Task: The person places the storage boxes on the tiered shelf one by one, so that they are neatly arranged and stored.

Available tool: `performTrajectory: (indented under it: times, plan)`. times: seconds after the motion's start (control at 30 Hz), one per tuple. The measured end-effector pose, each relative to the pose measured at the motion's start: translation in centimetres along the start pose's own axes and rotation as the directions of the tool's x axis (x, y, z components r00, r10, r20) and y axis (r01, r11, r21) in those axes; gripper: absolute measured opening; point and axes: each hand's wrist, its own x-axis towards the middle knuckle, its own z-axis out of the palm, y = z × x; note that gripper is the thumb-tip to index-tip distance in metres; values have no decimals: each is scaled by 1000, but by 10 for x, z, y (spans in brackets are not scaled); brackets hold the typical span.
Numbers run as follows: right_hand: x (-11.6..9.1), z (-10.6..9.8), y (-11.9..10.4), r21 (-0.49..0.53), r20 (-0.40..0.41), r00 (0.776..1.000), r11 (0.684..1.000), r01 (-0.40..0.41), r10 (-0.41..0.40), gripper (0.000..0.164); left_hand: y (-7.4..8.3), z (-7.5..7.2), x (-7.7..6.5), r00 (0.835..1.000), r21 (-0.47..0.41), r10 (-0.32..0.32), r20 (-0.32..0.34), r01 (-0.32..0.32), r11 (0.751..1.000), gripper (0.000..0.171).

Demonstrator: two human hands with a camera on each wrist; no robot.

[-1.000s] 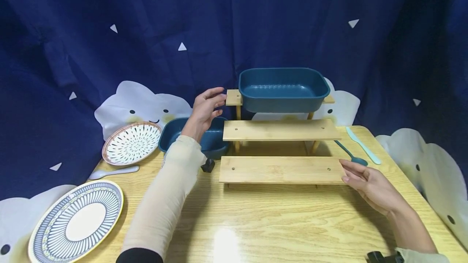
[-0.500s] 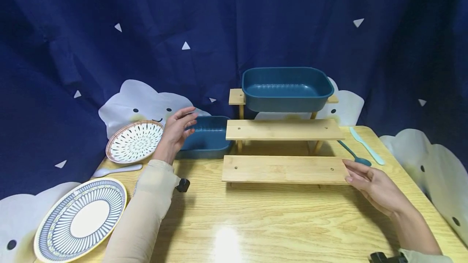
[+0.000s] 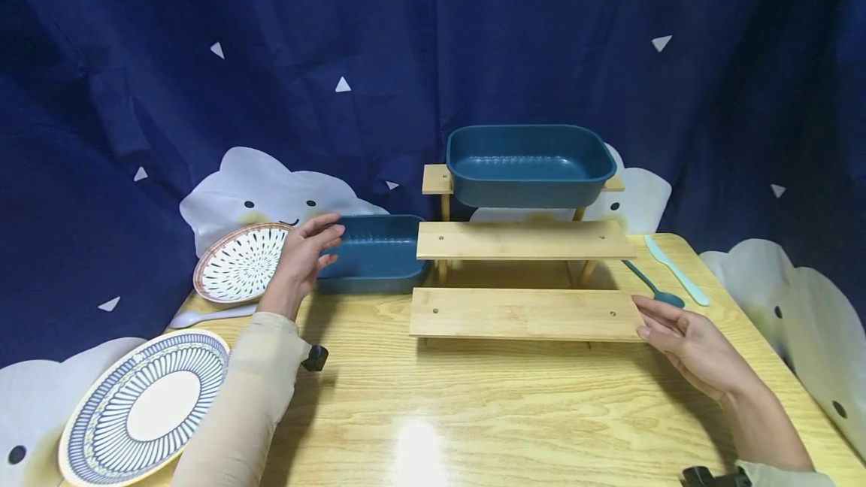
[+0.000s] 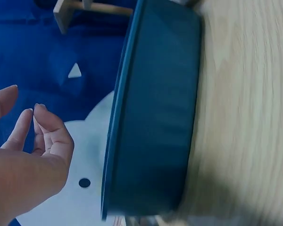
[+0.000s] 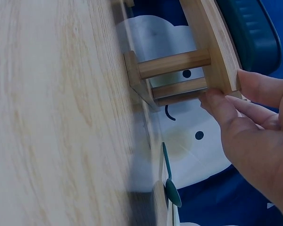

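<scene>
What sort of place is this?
Probably a staged tabletop set-up rather than a working kitchen, though the wider room isn't shown. A navy curtain printed with triangles and cloud faces hangs behind a wooden table, which holds a tiered wooden rack and a blue-patterned plate.

Two bins, two plates, two spoons, one knife, one rack.

head looks forward, down; closer, sideways, left wrist shares its lower tub, right wrist its rack.
</scene>
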Motion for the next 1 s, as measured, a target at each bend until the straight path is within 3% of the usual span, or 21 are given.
performTrajectory:
  times: [0.27, 0.47, 0.63, 0.73, 1.0]
  plan:
    - [0, 0, 0, 18, -1, 1000, 1000, 5, -5, 69, 0, -27, 0, 999, 58, -17, -41, 19, 998, 33]
    - [-1, 0, 1, 28, -4, 1000, 1000, 6, -6, 69, -1, -49, -1, 994, 88, -35, -104, 45, 995, 25]
    - [-1, -1, 2, 54, -3, 1000, 998, 11, -11, 69, -6, -66, 0, 987, 34, -100, -129, 106, 994, 17]
    - [-1, -1, 2, 48, -1, 1000, 999, 12, -12, 68, -10, -75, -1, 980, 16, -137, -142, 141, 990, 26]
    - [-1, 0, 2, 60, 2, 1000, 998, 21, -21, 68, -21, -92, 1, 974, 23, -158, -164, 164, 986, 17]
